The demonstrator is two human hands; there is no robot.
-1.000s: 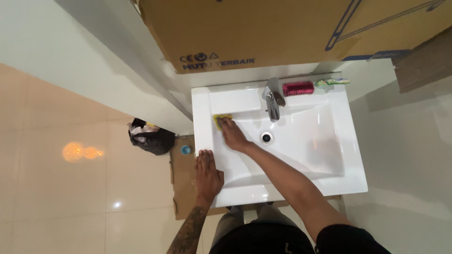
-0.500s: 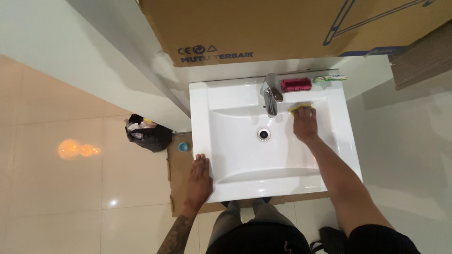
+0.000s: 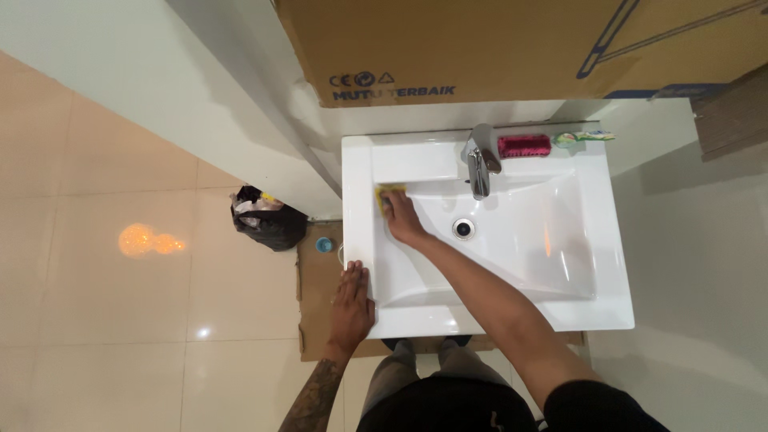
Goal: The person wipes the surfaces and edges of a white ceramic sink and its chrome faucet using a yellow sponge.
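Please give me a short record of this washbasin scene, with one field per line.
Setting: white washbasin seen from above, cream floor tiles
Right hand: presses a yellow sponge on the basin's back left slope
Left hand: flat on the front left rim
Tap: chrome, at the back ledge
Back ledge: pink brush beside the tap
Drain: open, mid-basin
Floor: black bag left of the basin

One camera only, worn on the person's head, looking almost straight down from well above the right hand (image 3: 404, 222) and left hand (image 3: 352, 300), the white basin (image 3: 560, 312) beneath them, floor tiles (image 3: 104, 320) left of both hands
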